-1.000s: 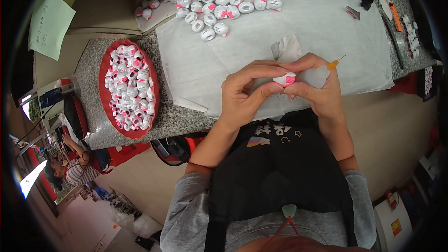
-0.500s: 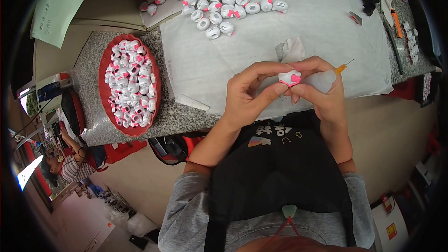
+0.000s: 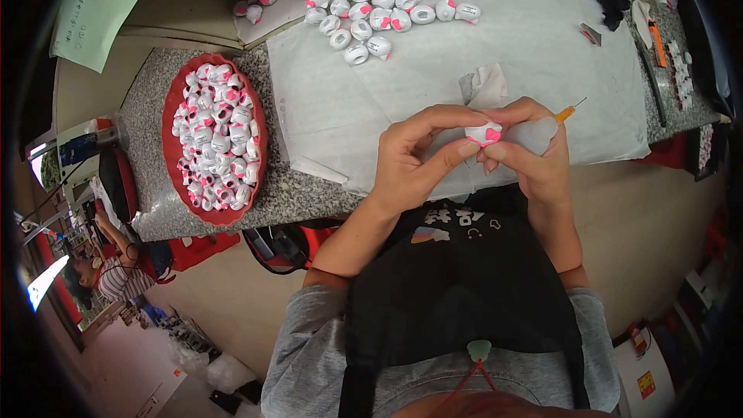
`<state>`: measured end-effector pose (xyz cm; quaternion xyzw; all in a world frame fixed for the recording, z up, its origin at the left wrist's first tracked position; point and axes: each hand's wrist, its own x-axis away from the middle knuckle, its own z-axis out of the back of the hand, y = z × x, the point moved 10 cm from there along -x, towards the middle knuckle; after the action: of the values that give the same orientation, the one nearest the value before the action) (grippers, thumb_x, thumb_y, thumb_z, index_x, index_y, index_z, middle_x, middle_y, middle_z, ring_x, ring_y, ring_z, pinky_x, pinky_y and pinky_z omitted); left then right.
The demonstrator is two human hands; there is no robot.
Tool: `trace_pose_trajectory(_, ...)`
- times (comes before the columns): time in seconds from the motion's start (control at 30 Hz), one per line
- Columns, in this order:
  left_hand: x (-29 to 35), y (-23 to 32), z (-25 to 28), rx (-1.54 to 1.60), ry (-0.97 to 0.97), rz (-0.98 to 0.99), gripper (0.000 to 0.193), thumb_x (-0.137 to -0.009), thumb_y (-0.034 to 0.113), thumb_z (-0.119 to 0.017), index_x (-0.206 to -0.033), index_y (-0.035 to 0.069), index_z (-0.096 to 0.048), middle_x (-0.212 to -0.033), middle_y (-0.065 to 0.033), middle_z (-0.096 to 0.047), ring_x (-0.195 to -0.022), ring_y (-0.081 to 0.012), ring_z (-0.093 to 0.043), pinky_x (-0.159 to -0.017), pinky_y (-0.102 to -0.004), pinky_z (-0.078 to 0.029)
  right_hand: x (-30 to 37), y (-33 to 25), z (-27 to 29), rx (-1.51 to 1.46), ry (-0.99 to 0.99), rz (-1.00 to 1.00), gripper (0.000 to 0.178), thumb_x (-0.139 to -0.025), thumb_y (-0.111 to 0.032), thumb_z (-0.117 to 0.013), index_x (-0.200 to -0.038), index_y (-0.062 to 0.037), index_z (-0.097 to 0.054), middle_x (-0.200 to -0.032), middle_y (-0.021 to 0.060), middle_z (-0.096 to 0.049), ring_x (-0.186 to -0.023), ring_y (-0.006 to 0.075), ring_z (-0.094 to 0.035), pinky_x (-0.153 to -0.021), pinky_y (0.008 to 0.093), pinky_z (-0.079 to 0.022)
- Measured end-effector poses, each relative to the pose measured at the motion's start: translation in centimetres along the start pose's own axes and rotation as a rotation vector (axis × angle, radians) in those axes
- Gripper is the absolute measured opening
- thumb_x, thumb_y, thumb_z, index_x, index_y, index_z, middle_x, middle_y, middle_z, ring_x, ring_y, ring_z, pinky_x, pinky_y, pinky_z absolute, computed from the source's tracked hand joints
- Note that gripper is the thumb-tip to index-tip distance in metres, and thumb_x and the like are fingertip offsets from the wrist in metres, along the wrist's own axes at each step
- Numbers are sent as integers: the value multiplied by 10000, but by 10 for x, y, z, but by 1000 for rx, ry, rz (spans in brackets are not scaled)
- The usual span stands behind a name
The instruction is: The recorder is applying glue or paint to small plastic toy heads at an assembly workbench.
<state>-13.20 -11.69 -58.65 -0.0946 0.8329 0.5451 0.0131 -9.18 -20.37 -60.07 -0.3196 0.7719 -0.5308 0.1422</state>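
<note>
Between both hands is a small white rounded plastic piece with pink parts (image 3: 481, 135). My left hand (image 3: 414, 159) pinches it from the left with thumb and fingers. On the other side, the thumb and fingertips of my right hand (image 3: 542, 166) press on the same piece. Tucked in my right hand is a translucent squeeze bottle (image 3: 534, 138), its orange cap and thin needle pointing up and right. A crumpled white cloth (image 3: 489, 83) lies just beyond the hands on a white sheet (image 3: 348, 108).
Left on the speckled counter (image 3: 298, 201), a red scalloped tray (image 3: 169, 139) holds many similar pieces. Loose white pieces (image 3: 361, 29) spread at the back. A black cloth bundle (image 3: 612, 0) and an orange-handled tool (image 3: 657, 42) lie far right. Another person (image 3: 124, 275) sits at the far left.
My hands stay almost in place around the piece, which looks slightly turned. The whole view has shifted a little.
</note>
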Motion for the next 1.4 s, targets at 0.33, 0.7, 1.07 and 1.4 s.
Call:
trace_pose_trajectory(0.33, -1, -5, -2, 116, -39, 13, 229, -734, -1, -540, -949, -35, -470, -918, -103, -527, -845, -154, -511, -741, -264, -410, 0, -4, -5, -8, -8, -4, 262, -665, 23, -533, -919, 47, -473, -731, 134, -536, -587, 158, -535, -467, 236, -423)
trace_pose_trajectory(0.7, 6, -10, 55, 257, 343, 49, 259, -741, 66, -544, -973, 16, -442, -884, -126, -545, -878, -208, -520, -777, -310, -414, -18, -36, 11, 1163, 151, 277, 214, -626, 54, -532, -833, 2, -541, -742, 84, -524, -691, 218, -526, -641, 255, -398)
trace_pose_trajectory(1.07, 10, 4, 47, 97, 327, -77, 264, -698, -48, -562, -944, -33, -468, -908, -110, -523, -850, -132, -506, -744, -228, -406, -33, -18, -32, 241, 52, 174, 137, -658, -5, -598, -744, -11, -491, -675, 17, -501, -539, 54, -440, -472, 178, -349)
trace_pose_trajectory(1.4, 9, -1, 44, 93, 230, -18, 254, -721, 50, -570, -940, -8, -457, -910, -140, -538, -856, -197, -529, -761, -281, -411, -18, -22, 11, 149, 205, 55, 172, -646, -17, -578, -769, -17, -457, -685, 36, -468, -534, 76, -435, -428, 194, -342)
